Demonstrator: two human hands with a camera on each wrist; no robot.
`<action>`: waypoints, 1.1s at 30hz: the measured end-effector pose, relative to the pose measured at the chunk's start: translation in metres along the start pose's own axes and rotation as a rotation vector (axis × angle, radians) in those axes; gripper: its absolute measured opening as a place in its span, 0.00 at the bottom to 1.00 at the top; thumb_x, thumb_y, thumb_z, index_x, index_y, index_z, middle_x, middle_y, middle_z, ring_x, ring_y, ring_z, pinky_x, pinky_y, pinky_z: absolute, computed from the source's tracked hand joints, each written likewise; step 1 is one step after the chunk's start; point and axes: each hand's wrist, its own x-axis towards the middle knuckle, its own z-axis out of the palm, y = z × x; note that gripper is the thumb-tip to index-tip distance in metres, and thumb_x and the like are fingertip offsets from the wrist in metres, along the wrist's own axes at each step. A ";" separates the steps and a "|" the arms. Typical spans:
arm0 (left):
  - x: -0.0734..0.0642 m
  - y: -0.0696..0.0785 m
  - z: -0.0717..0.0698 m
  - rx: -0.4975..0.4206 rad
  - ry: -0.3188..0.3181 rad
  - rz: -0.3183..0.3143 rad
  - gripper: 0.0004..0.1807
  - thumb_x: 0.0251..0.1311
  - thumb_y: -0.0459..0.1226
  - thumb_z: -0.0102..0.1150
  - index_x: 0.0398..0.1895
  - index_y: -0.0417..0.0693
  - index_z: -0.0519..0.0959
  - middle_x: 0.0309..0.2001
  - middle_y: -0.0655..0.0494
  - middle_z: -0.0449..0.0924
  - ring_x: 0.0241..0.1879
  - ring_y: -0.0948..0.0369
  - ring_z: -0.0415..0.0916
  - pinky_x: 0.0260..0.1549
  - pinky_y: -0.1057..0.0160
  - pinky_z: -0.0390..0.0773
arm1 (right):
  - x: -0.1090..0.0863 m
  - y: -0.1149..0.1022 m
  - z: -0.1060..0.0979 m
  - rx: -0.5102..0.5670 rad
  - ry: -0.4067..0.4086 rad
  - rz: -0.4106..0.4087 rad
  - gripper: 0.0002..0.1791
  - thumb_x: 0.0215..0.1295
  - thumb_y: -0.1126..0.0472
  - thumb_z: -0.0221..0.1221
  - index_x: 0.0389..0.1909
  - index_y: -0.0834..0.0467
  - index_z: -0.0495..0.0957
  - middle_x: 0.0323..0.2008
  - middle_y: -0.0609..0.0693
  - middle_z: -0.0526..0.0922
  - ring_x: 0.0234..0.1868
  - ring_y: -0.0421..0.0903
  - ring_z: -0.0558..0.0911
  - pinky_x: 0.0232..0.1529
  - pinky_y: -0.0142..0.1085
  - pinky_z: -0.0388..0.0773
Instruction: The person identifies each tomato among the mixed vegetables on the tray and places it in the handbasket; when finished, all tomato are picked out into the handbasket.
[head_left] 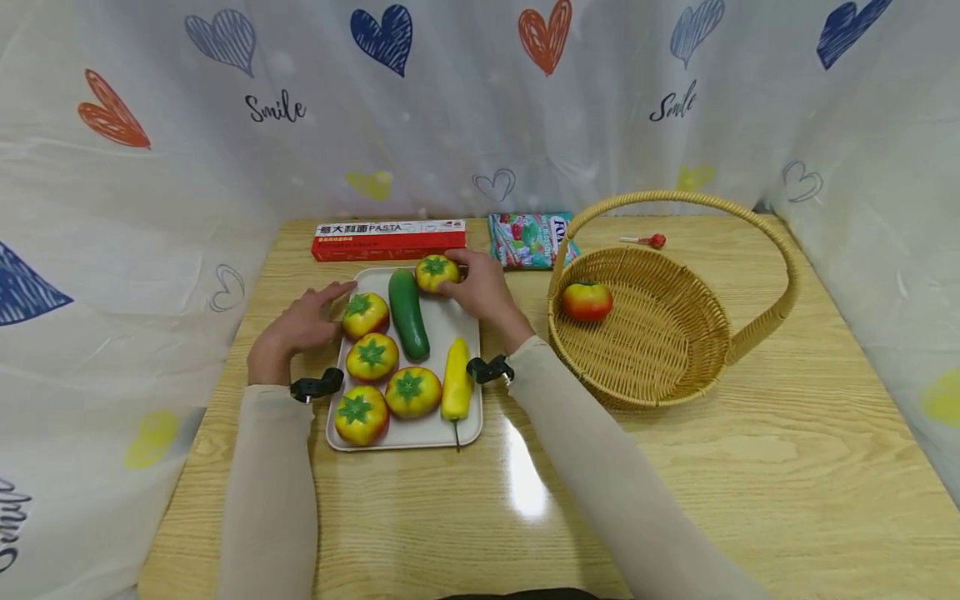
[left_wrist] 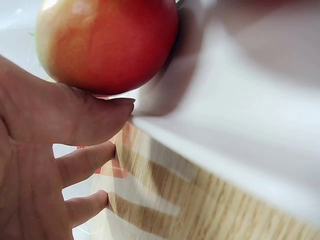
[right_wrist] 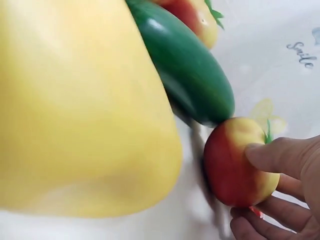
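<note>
At the far right corner of the white tray, my right hand holds a yellow-red tomato between thumb and fingers; the right wrist view shows this tomato close against the tip of the cucumber. My left hand is at the tray's left edge, fingers stretched, its thumb right beneath another tomato. A green cucumber, a yellow pepper and several more tomatoes with green leaf tops, one of them the front-left tomato, lie on the tray.
A wicker basket with a tall handle stands to the right, holding one red-yellow tomato. Behind the tray lie a red pasta box and a green candy bag. A red lollipop is behind the basket.
</note>
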 end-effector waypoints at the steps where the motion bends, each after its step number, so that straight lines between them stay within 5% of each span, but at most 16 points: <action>1: 0.000 0.000 0.000 -0.002 -0.002 -0.003 0.49 0.65 0.36 0.57 0.91 0.59 0.54 0.89 0.37 0.45 0.86 0.25 0.31 0.75 0.14 0.45 | -0.002 0.000 0.000 0.007 0.010 -0.003 0.29 0.70 0.60 0.73 0.71 0.59 0.81 0.65 0.57 0.87 0.60 0.53 0.86 0.67 0.44 0.84; 7: -0.002 0.001 -0.001 -0.011 -0.008 -0.015 0.49 0.65 0.36 0.57 0.91 0.59 0.53 0.90 0.37 0.44 0.86 0.25 0.29 0.75 0.14 0.42 | -0.025 -0.021 -0.013 0.119 0.026 -0.054 0.30 0.70 0.58 0.74 0.71 0.56 0.81 0.65 0.55 0.87 0.59 0.52 0.89 0.61 0.40 0.88; 17: -0.004 0.001 -0.001 -0.024 -0.006 -0.002 0.48 0.67 0.36 0.56 0.91 0.59 0.53 0.89 0.37 0.45 0.86 0.25 0.29 0.76 0.14 0.42 | -0.101 -0.053 -0.073 0.305 -0.023 -0.169 0.31 0.68 0.62 0.74 0.72 0.55 0.82 0.68 0.52 0.85 0.60 0.51 0.90 0.65 0.44 0.87; 25: -0.002 -0.001 0.000 -0.025 0.000 0.015 0.48 0.66 0.35 0.55 0.91 0.57 0.54 0.89 0.36 0.47 0.86 0.24 0.31 0.76 0.14 0.40 | -0.156 -0.033 -0.129 0.340 -0.008 -0.165 0.29 0.67 0.70 0.73 0.69 0.63 0.81 0.67 0.59 0.85 0.62 0.54 0.88 0.63 0.35 0.87; 31: -0.001 -0.002 0.000 -0.026 0.002 0.018 0.48 0.66 0.35 0.57 0.91 0.57 0.54 0.89 0.37 0.47 0.86 0.25 0.30 0.76 0.14 0.38 | -0.183 -0.001 -0.170 0.246 0.077 -0.100 0.28 0.70 0.69 0.72 0.70 0.63 0.81 0.67 0.62 0.84 0.62 0.39 0.88 0.60 0.29 0.85; 33: 0.000 -0.003 0.001 -0.027 0.000 0.019 0.48 0.67 0.36 0.57 0.91 0.58 0.53 0.89 0.37 0.47 0.86 0.25 0.30 0.76 0.14 0.38 | -0.188 0.009 -0.180 0.201 0.105 -0.058 0.28 0.71 0.66 0.72 0.71 0.62 0.81 0.68 0.62 0.84 0.63 0.41 0.88 0.59 0.26 0.84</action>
